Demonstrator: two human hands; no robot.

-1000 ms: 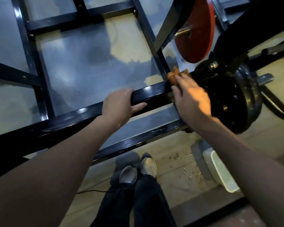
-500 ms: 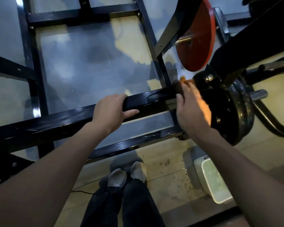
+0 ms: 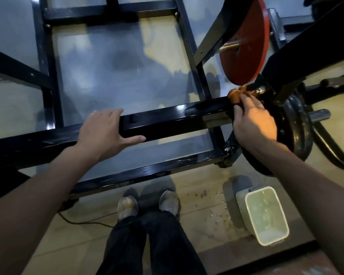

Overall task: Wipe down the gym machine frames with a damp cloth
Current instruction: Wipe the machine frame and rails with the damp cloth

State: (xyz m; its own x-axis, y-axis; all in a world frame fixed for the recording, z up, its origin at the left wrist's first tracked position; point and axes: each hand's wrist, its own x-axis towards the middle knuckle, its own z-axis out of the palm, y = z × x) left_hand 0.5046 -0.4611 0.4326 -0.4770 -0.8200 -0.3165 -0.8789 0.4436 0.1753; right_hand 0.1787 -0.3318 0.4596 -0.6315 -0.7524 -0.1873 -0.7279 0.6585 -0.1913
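Right hand (image 3: 253, 121) has its fingers curled round the orange cloth (image 3: 234, 95), pressing it on the far right end of the black bar (image 3: 173, 120), right up against the black plate (image 3: 298, 132). Left hand (image 3: 105, 131) lies flat on the same bar, fingers straight, thumb out along the near face, gripping nothing. Both arms reach forward. Bare glossy bar between the hands. White tub (image 3: 266, 215) on the floor near the shoes (image 3: 147, 203).
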